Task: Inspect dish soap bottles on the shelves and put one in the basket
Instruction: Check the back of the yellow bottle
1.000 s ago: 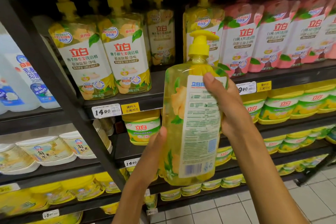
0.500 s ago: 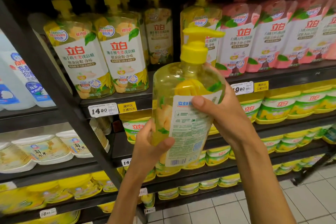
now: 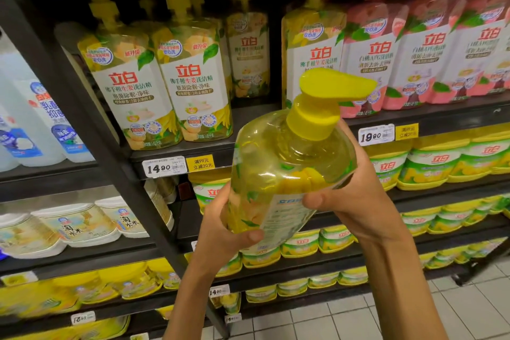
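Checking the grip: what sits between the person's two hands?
In the head view, the yellow dish soap bottle, tilted toward the camera, held between left hand and right hand.

Bright overhead light, blurred, edge distortion

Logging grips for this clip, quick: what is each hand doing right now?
Left hand: holding the bottle low on its side.
Right hand: holding the same bottle, thumb on the label.
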